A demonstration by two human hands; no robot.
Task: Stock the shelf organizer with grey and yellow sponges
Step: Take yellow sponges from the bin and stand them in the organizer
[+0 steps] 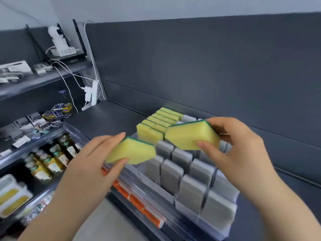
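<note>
A clear shelf organizer [149, 180] stands on the dark shelf, its lanes filled with several grey sponges [191, 192] in front and several yellow sponges [152, 126] behind. My left hand [92, 164] grips a yellow sponge with a green back [133, 151] just left of the organizer's front. My right hand [238, 146] holds a second yellow sponge [189, 134] above the middle of the organizer, thumb under it and fingers behind.
The dark back panel [208, 66] rises behind the organizer. Orange packets [137, 204] line the shelf below. Left shelves carry bottles [52, 162], batteries [59, 112], boxes, a white power strip [93, 93] with cables and a router [64, 51].
</note>
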